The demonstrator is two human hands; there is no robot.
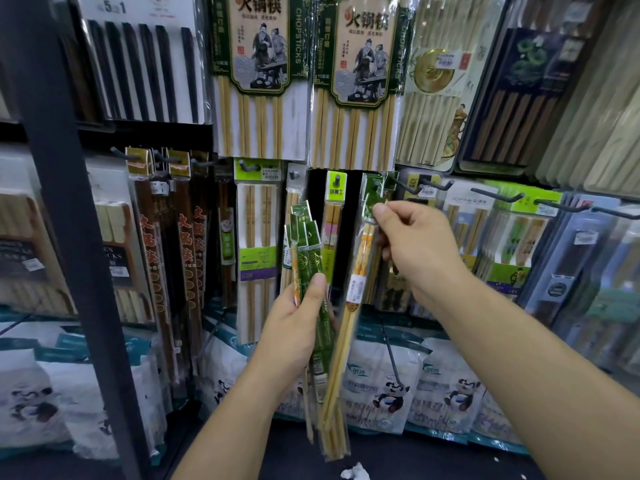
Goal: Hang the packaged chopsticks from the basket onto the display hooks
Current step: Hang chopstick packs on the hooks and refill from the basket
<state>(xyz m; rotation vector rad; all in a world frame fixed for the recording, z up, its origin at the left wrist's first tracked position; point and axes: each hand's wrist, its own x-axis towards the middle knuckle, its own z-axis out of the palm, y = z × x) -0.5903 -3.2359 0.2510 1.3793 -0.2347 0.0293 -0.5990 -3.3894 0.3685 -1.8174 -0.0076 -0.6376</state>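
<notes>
My left hand (294, 320) grips a fanned bundle of green-headed chopstick packs (306, 244), their bamboo ends hanging below my wrist. My right hand (412, 244) pinches the green header of one clear chopstick pack (349, 327). The header is raised to a black display hook (403, 184) in the lower row, and the pack's long body hangs down and tilts left. I cannot tell whether the header's hole is on the hook. The basket is not in view.
Display hooks (502, 195) run along the lower row, most carrying chopstick packs. Large bamboo chopstick packs (259, 81) hang above. A dark shelf post (65, 220) stands at the left. White panda-printed bags (384, 386) sit on the shelf below.
</notes>
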